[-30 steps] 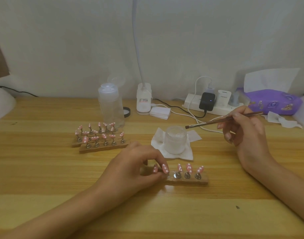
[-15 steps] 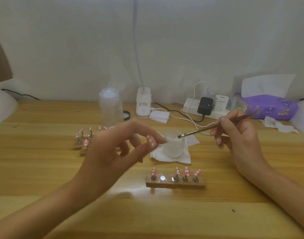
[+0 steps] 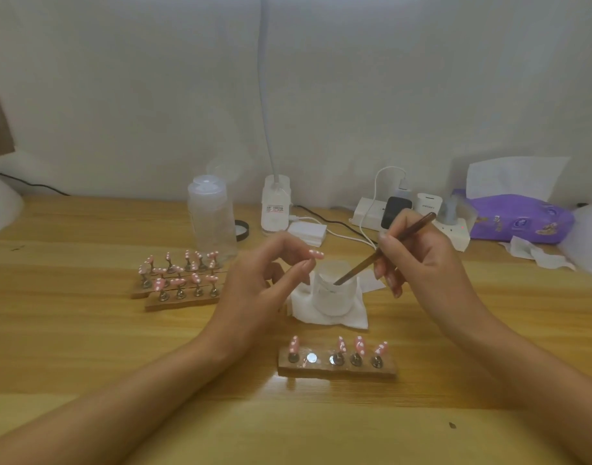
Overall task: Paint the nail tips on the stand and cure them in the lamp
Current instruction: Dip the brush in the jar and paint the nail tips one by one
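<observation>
A left hand (image 3: 261, 283) pinches one pink dotted nail tip (image 3: 316, 254) beside the jar (image 3: 334, 297), up off the stand (image 3: 338, 370) nearer the viewer. Tiny, light and likely smudge-prone, it seems best held by its base. The right hand (image 3: 422, 263) grips a brush (image 3: 356, 269) dipped in the jar.

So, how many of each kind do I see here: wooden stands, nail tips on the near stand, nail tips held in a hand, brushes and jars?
wooden stands: 3
nail tips on the near stand: 4
nail tip pinched in the left hand: 1
brush held in the right hand: 1
jar: 1
Total: 10
</observation>
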The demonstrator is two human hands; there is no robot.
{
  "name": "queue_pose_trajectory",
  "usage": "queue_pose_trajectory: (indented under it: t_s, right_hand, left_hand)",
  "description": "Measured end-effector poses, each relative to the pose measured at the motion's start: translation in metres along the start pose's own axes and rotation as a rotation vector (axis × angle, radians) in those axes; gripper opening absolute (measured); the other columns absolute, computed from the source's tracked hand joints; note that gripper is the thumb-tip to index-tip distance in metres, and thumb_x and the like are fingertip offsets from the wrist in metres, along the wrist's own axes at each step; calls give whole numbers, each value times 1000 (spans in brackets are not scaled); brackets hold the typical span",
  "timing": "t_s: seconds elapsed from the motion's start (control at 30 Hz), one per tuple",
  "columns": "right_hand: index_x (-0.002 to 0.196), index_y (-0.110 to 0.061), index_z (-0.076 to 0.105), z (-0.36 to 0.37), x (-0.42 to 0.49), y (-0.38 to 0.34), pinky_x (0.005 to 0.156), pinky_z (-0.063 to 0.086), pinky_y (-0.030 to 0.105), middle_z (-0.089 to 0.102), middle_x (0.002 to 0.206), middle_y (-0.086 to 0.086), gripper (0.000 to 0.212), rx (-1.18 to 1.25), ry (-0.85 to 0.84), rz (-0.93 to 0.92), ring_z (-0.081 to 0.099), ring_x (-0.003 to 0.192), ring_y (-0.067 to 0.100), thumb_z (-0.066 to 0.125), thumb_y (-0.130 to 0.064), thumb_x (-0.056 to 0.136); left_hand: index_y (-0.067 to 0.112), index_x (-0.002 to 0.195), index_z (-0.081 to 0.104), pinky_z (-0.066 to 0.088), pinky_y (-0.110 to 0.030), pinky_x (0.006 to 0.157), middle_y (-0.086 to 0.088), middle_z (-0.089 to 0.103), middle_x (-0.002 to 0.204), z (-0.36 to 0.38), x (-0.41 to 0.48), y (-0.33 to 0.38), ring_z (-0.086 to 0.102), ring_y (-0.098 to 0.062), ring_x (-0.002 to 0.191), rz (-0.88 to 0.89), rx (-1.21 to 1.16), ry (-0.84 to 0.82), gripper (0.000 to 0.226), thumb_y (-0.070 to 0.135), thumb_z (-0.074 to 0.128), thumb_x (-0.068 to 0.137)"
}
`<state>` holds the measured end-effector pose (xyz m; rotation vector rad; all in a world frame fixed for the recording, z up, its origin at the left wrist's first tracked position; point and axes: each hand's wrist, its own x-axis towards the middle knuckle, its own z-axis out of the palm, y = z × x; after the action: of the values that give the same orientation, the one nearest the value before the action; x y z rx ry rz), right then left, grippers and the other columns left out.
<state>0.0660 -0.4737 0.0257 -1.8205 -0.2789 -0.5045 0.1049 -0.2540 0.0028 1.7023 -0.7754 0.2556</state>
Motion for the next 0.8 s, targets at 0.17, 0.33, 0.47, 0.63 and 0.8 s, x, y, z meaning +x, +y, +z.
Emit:
queue_pose_trajectory:
  t_s: [0.17,0.33,0.47,0.63,0.8]
  right_hand:
    - [84,-11,49,4,-3,7,43,47,25,64,62,7,19,28,1,52,54,48,17,53,-18,101]
    - [79,-20,53,-1,-8,10,43,44,22,63,62,5,23,185,178,113,54,49,14,50,-18,102]
    - [71,-26,57,-5,-13,14,42,42,21,61,61,4,33,351,296,195,52,49,11,50,-16,101]
    - [79,-18,53,-7,-14,19,43,42,19,61,61,4,23,456,330,317,52,51,11,48,-13,101]
    - [80,-17,52,-8,-13,18,45,43,19,62,62,3,21,485,321,352,54,53,10,48,-15,101]
  left_hand:
    - [31,93,68,53,-27,49,15,70,88,0,0,-2,64,-4,61,-4,-21,-14,6,28,67,88]
    - [38,91,69,56,-36,52,15,70,92,-2,0,-5,63,-11,59,-34,14,11,12,25,69,89]
    - [42,86,66,46,-14,57,22,67,98,-1,-1,-6,58,-8,62,-22,105,-2,21,21,72,88]
    - [38,85,67,43,-11,55,26,67,99,-1,0,-7,56,-7,57,-60,126,19,16,23,73,87]
    - [35,84,69,41,-12,53,24,68,94,-1,-1,-7,55,-7,56,-61,158,20,12,26,77,84]
